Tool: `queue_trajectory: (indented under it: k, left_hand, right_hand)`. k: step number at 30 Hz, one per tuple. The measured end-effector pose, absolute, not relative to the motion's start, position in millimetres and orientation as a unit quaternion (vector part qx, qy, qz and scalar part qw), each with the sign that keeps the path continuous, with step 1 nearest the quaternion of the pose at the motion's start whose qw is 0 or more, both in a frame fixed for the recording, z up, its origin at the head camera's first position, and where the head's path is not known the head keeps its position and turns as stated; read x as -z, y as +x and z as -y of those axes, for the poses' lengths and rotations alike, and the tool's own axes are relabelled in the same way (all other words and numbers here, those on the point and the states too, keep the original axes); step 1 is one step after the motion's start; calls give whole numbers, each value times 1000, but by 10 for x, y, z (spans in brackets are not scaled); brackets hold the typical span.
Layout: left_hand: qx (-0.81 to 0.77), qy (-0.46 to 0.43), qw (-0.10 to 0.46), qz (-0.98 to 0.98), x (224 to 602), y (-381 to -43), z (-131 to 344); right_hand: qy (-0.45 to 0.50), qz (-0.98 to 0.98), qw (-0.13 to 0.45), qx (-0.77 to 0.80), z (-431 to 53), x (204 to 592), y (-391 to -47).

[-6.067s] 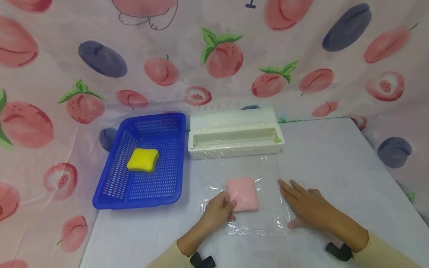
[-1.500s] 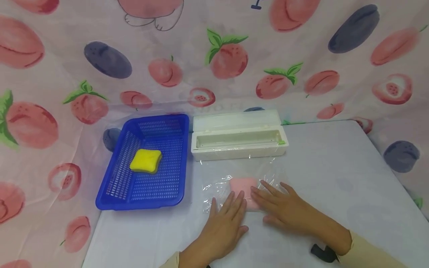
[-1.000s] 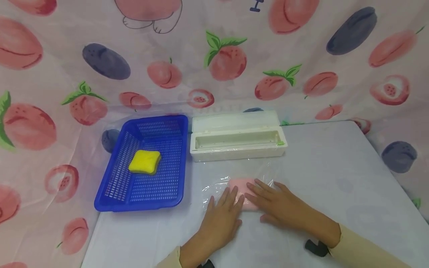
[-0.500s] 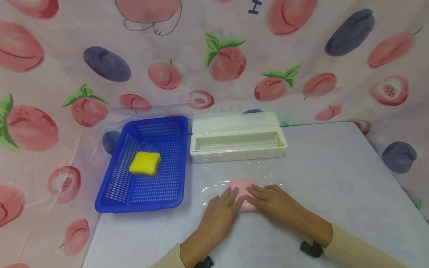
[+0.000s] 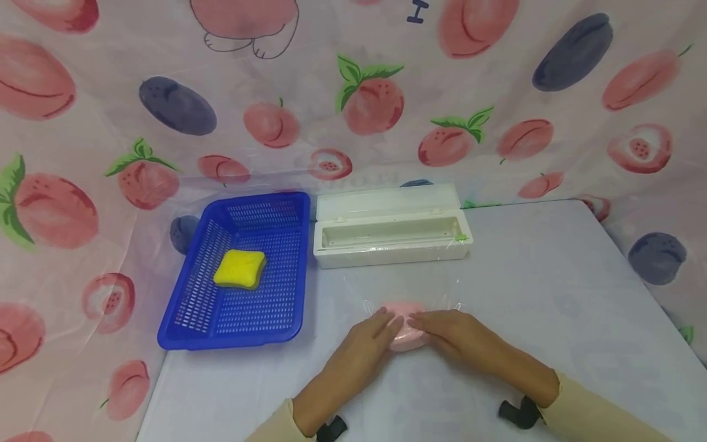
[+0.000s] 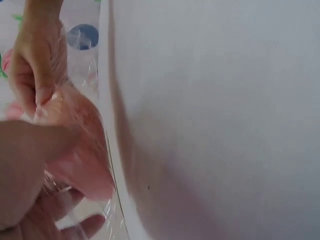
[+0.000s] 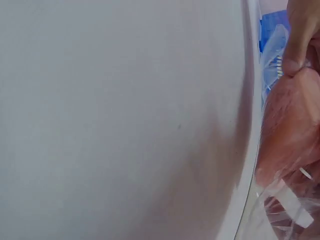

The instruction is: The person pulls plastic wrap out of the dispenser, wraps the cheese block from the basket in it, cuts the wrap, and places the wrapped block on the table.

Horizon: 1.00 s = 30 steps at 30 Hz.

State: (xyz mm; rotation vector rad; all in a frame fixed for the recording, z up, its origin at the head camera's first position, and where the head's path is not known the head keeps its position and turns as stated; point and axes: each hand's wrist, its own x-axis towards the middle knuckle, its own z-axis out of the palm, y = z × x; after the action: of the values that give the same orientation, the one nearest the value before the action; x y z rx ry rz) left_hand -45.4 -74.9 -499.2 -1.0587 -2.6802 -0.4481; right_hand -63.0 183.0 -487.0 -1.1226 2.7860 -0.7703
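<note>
A pink pillow-shaped sponge [image 5: 407, 339] with clear plastic film [image 6: 112, 220] around it is between both hands, low over the middle of the table. From its left side my left hand [image 5: 356, 350] grips it; the left wrist view has the thumb across one face and fingers behind. My right hand [image 5: 469, 336] grips the opposite side, its thumb pressing the film on the sponge in the left wrist view. Loose, shiny film bunches near the fingers in both wrist views. Parts of the sponge and several fingertips are hidden behind the hands.
Left of the hands stands a blue plastic basket [image 5: 301, 288] with a yellow sponge [image 5: 239, 269] inside. Behind the hands, a long white box [image 5: 392, 255] has its lid [image 5: 386, 201] up. A fruit-print cloth [image 5: 309, 80] hangs behind the white table [image 5: 552, 288].
Earlier the sponge lay flat on spread film, the left hand at it and the right on the film. Both hands then came over the sponge; now their fingers have curled round its sides, gathering the film.
</note>
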Motion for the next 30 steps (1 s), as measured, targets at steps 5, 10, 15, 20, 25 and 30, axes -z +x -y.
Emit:
queue_trajectory:
  k: [5,10,15,20,25,30]
  left_hand:
    - [184,-370,82,907,4963,-505,764]
    - [221,-321,6,921,4978,-591,759]
    - [270,-286,2,919,4935,-756,740]
    - [258,-259,33,930,4918,-970,704]
    - [261,-216,16,941,4891,-1137,658]
    - [274,-167,50,946,4925,-1278,594]
  right_hand:
    - [-389,-890,0,238,-1880,4876,-663]
    - [-381,-893,0,242,-1908,4887,-809]
    - [-316,-901,42,295,-1867,4880,-954]
    - [-252,-913,69,313,-1813,4903,-1086]
    - [-202,-915,57,346,-1771,4947,-1210]
    - [-168,-912,44,370,-1717,4954,-1308]
